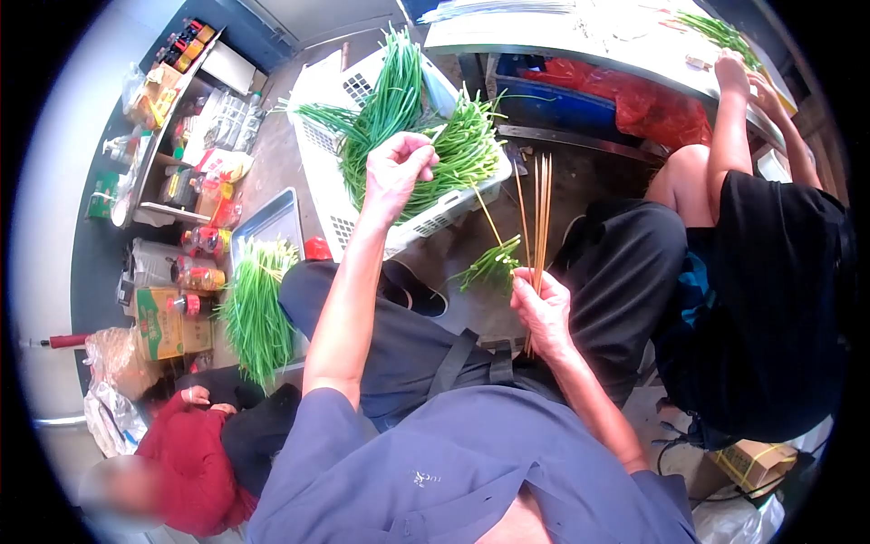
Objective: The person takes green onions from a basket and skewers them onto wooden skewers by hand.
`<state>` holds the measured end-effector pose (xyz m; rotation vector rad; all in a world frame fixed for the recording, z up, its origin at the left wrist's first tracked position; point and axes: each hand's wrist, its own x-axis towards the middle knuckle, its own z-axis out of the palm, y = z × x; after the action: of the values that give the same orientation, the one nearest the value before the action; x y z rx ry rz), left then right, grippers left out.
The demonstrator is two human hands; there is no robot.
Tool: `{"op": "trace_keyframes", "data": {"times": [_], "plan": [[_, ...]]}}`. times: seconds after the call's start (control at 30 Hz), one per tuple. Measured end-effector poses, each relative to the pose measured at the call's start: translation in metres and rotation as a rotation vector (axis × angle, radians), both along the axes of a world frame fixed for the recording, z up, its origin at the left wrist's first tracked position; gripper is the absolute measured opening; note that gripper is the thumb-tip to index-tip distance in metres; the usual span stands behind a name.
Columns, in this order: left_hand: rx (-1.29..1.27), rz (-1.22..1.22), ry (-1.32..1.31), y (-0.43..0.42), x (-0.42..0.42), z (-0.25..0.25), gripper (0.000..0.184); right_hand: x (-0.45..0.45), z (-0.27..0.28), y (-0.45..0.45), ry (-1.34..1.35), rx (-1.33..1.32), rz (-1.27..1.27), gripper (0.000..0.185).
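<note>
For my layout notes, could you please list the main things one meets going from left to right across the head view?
Green-printed cardboard box, lower-left greens, left hand, small green bundle, right hand, co-worker in black.

Between crate (pixel 451 208) and skewers (pixel 541 213): gap, green bundle (pixel 492 265) partly blocking.

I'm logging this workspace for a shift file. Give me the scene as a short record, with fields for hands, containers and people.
left hand: raised over the white basket, fingertips close together; grip unclear
right hand: holding several thin sticks
green cluster: beside the right fingertips
white basket: heaped with green stalks
metal tray: bears a green bundle
other people: person in black, picture right; person in red, lower left
</note>
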<state>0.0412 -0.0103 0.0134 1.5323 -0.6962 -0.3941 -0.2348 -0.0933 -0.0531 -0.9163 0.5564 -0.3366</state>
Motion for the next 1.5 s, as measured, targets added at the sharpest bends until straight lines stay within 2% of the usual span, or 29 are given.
{"op": "trace_keyframes", "data": {"times": [0.13, 0.2, 0.27, 0.53, 0.97, 1.5], "plan": [[0.039, -0.008, 0.19, 0.002, -0.013, 0.006, 0.011, 0.0, 0.001, 0.0, -0.001, 0.002, 0.005, 0.017], [0.005, -0.142, 0.307, 0.003, -0.007, -0.015, 0.013, 0.001, 0.001, 0.001, -0.009, -0.01, 0.013, 0.018], [0.059, -0.124, 0.338, 0.004, -0.009, -0.029, 0.015, 0.001, 0.002, 0.001, 0.004, -0.005, 0.019, 0.018], [-0.028, -0.152, 0.502, 0.006, -0.037, -0.015, 0.025, 0.005, -0.005, 0.004, 0.02, -0.055, 0.045, 0.016], [-0.146, -0.144, 0.465, 0.008, -0.04, -0.023, 0.021, 0.002, -0.001, 0.003, 0.062, -0.046, 0.052, 0.019], [-0.134, -0.074, 0.458, 0.005, -0.046, -0.019, 0.02, 0.003, -0.001, 0.002, 0.06, -0.028, 0.053, 0.019]]}}
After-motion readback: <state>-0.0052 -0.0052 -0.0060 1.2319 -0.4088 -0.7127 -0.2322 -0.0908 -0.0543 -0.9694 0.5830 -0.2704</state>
